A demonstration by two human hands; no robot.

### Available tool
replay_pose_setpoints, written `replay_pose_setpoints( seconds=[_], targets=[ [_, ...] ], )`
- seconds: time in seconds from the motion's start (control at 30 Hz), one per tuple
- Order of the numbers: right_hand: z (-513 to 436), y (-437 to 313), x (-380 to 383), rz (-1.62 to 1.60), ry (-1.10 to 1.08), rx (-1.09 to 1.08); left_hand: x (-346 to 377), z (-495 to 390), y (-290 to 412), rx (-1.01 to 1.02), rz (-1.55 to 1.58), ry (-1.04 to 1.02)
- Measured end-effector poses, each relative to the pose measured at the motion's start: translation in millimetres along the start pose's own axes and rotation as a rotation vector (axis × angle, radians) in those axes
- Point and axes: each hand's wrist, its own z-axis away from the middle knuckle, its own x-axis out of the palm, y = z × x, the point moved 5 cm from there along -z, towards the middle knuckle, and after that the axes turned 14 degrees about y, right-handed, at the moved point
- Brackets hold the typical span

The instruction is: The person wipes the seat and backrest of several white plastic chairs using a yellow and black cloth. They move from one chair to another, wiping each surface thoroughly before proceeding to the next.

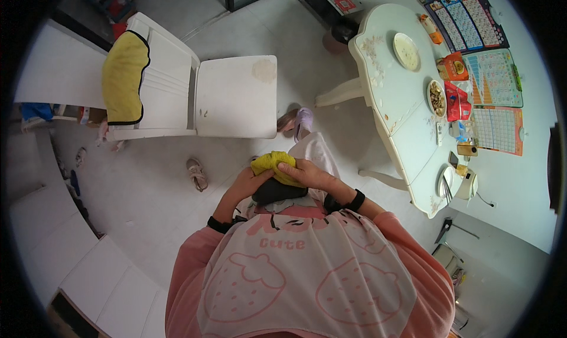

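Note:
Both hands meet in front of my waist on a bunched yellow cloth (273, 160). My left hand (250, 183) grips its left side, thumb pressed against the fabric. On the right side, my right hand (305, 172) holds it with the thumb on top. A dark grey item (280, 191) shows just below the cloth, close to my body; what it is I cannot tell. Ahead and to the left stands a white chair (230, 98) with marks on its seat. Over its backrest hangs another yellow cloth (124, 78) with black edging.
To the right is a white table (412, 129) with worn patches. It bears a plate (406, 52), a bowl of food (436, 98), snack packets (452, 66), a remote control (439, 134) and chopsticks (446, 189). A shoe (197, 175) lies on the floor at left.

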Motion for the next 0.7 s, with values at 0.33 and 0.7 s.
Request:
replay_pose_setpoints(
  seconds=[0.33,0.7],
  targets=[
    [-9.4,14.8,-13.3,0.09,-0.025,-0.032,17.9,-4.6,-4.4,0.028,0.069,0.088],
    [27.6,88.5,-91.9,0.028,-0.027,0.007,113.4,-33.5,27.1,-0.033,-0.192,-0.049]
  ],
)
